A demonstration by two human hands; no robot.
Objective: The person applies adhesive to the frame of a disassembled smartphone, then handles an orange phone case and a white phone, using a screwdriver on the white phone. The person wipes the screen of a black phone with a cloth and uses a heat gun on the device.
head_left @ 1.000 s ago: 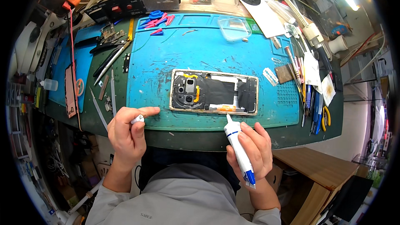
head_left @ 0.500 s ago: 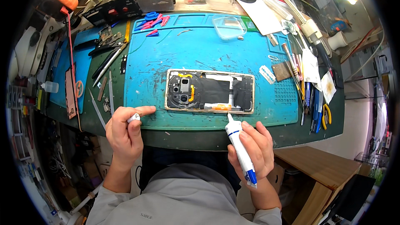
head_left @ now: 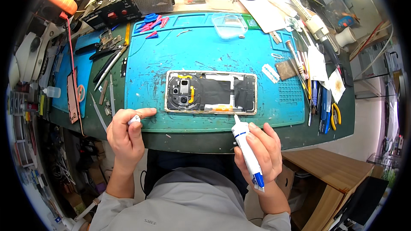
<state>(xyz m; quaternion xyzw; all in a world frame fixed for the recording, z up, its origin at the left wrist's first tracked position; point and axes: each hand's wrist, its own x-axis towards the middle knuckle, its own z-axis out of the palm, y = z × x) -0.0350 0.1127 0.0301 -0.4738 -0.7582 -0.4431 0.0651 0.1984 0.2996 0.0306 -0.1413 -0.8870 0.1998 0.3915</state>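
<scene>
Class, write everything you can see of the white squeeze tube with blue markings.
The white squeeze tube with blue markings looks soft-walled, with a narrow uncapped nozzle, blue ring and blue-patched tail. The bare right hand grips it aslant, tip by the near edge of the opened black phone; contact is unclear.

Passage runs across the blue mat (head_left: pixel 192 51) beyond the opened phone (head_left: pixel 217 93); a clear plastic box (head_left: pixel 231 35) obstructs the far side and long tools (head_left: pixel 323 113) the right.
</scene>
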